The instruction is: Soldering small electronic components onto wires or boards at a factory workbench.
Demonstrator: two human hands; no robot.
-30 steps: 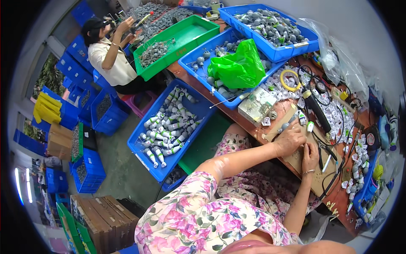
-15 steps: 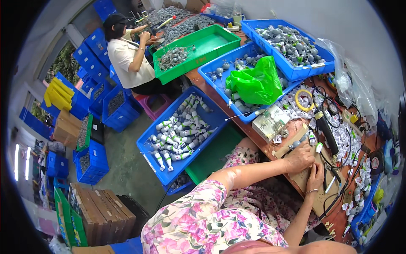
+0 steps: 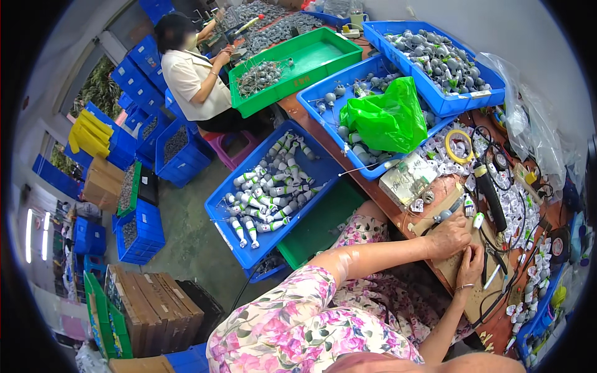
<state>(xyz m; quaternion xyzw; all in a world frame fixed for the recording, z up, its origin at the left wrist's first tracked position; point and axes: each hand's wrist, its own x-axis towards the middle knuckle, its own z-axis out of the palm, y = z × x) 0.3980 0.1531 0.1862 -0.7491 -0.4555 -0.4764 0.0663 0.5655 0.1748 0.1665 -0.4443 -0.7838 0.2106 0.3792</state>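
Your left hand and right hand curl at lower right, hold unclear; centre-left white-grey pieces look finished, upper-right grey bulbs unfinished.

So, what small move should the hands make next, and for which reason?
Probably hold the left hand steady and make only a slight adjustment with the right hand: they are close together over the wooden board, and whatever lies between them is hidden, so a bigger move seems less wise.

bare board beside right hand, black-handled tool beyond
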